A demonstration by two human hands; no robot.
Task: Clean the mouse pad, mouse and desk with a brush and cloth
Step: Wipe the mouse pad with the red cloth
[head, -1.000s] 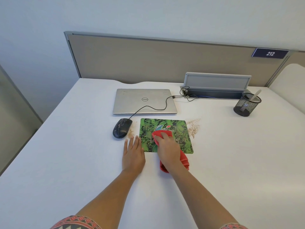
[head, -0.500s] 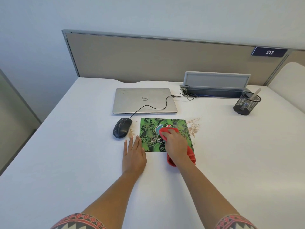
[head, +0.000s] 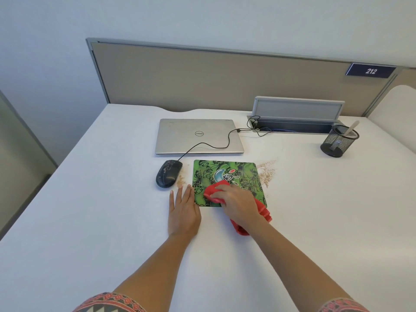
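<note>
A green patterned mouse pad (head: 227,174) lies on the white desk (head: 90,210) in front of a closed laptop. My right hand (head: 238,204) presses a red cloth (head: 212,191) onto the pad's near half, and the cloth's tail trails off the pad's near right corner. My left hand (head: 183,211) lies flat on the desk, fingers apart, its fingertips at the pad's left edge. A black wired mouse (head: 168,174) sits left of the pad. Brown crumbs (head: 266,173) are scattered right of the pad, with a few more between mouse and pad.
A closed silver laptop (head: 199,136) lies behind the pad, the mouse cable running across it to an open cable tray (head: 292,126). A black mesh cup (head: 338,143) with a pale brush handle stands at the right. A beige partition bounds the far edge.
My right hand swept the red cloth right and up over the pad, then back toward the left and nearer edge. My left hand stayed flat in place.
</note>
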